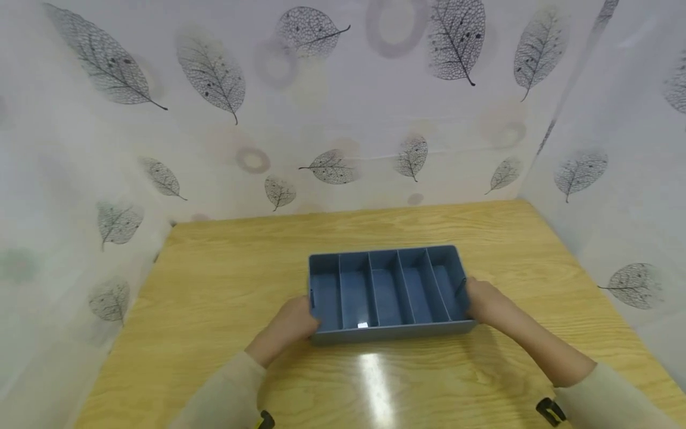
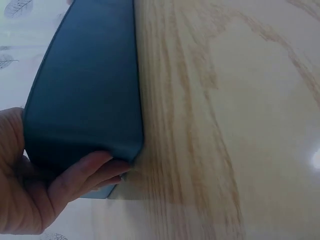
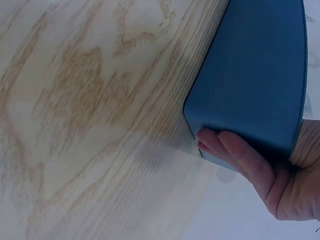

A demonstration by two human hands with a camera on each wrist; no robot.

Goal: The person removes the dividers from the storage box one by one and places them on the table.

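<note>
The person's left hand [image 1: 292,322] grips one short end of a blue-grey tray [image 1: 391,333], its five compartments side by side over the wooden table [image 1: 214,256]; I can't tell whether it touches. The right hand [image 1: 485,302] grips the opposite end.

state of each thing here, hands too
Blue divided box: open-topped, upright, held at both ends
Five compartments: all look empty
Left hand: grips the box's left end
Right hand: grips the box's right end
Table: glare streak in front of the box
Leaf-print covering: spread behind the table
</note>
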